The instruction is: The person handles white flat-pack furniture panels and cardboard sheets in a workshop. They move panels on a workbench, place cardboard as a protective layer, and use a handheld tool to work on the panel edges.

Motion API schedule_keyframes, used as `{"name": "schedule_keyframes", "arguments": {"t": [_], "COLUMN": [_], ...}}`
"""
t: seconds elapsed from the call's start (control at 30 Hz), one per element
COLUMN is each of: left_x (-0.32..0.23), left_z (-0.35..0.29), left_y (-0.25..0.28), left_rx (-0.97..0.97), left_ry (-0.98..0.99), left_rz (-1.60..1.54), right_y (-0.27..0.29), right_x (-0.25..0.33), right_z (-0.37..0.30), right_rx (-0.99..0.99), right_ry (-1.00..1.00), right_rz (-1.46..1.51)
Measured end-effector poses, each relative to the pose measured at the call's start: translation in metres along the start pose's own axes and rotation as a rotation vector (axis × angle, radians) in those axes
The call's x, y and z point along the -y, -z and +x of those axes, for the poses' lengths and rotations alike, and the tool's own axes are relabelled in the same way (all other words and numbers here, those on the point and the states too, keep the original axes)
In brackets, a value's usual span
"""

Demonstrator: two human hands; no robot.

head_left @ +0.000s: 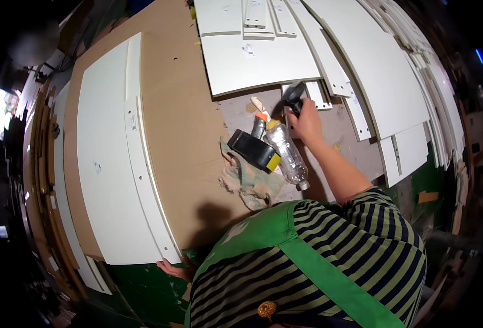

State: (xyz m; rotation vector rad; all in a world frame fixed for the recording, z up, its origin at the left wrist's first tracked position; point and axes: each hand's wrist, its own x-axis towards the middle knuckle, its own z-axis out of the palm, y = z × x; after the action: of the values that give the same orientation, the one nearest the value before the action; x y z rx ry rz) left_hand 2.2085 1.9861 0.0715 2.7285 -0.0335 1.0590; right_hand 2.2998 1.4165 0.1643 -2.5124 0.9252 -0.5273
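Note:
My right hand (307, 121) is closed around a black hand tool (293, 97) with a dark, blurred end; its exact kind is unclear. Just below lies a clear plastic bottle (289, 156) on its side. Beside the bottle are a black block-shaped item with a yellow end (254, 150) and a grey tube with an orange tip (259, 124). A stained rag (249, 183) lies crumpled under them. At the near end of a long white panel (107, 164), my left hand (174, 269) has its fingers extended by the panel's edge, holding nothing visible; my apron hides part of it.
Brown cardboard (178, 120) covers the table under the white panel. A large white board (258, 63) carries smaller drilled strips at the far side. More white panels (372, 60) lie overlapped on the right. Stacked boards (44, 191) stand along the left.

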Motion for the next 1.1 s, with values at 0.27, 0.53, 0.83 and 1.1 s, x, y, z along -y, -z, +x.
{"name": "schedule_keyframes", "arguments": {"t": [0.27, 0.53, 0.83, 1.1], "left_x": [-0.049, -0.058, -0.071, -0.021], "left_z": [0.068, 0.061, 0.088, 0.167], "left_y": [0.034, 0.028, 0.016, -0.049], "left_rx": [0.089, 0.163, 0.235, 0.478], "left_ry": [0.106, 0.074, 0.038, -0.186], "left_rz": [-0.155, -0.280, -0.555, -0.285], "right_y": [-0.025, 0.021, 0.158, 0.107], "right_x": [-0.020, -0.058, -0.074, 0.083], "right_z": [-0.013, -0.081, -0.190, -0.129], "right_rx": [0.185, 0.252, 0.462, 0.597], "right_ry": [-0.240, -0.196, -0.459, -0.198], "right_rz": [-0.141, -0.227, 0.822, 1.174]}}
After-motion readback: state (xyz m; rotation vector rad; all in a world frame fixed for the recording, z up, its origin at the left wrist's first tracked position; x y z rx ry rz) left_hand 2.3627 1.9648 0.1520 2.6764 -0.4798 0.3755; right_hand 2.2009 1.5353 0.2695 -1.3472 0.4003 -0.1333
